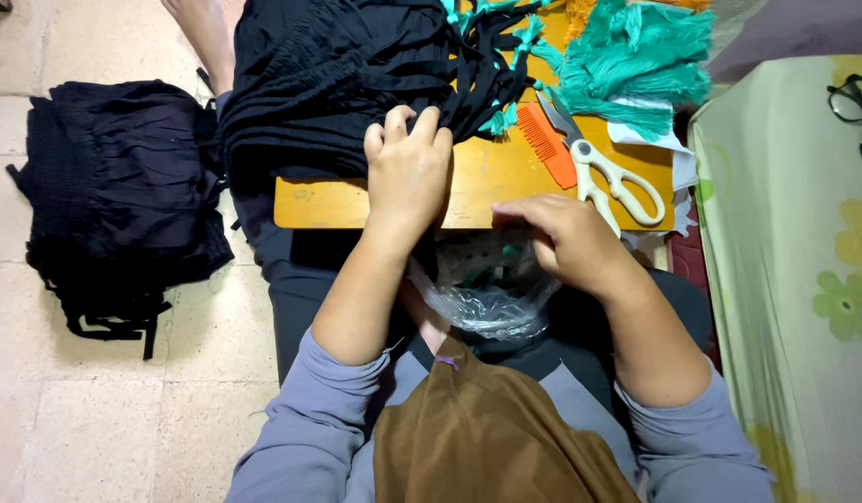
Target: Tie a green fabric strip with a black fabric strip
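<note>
Wooden board across lap, tiled floor below.

Eyeglasses cut by right edge; right hand fingertips hidden in plastic bag.

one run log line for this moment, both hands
left hand: gripping black garment | right hand: fingers pinched at board edge, over clear plastic bag | nearby: scissors, orange comb

Left hand fingers curled, palm down, right hand pinched, forearms bent
</note>
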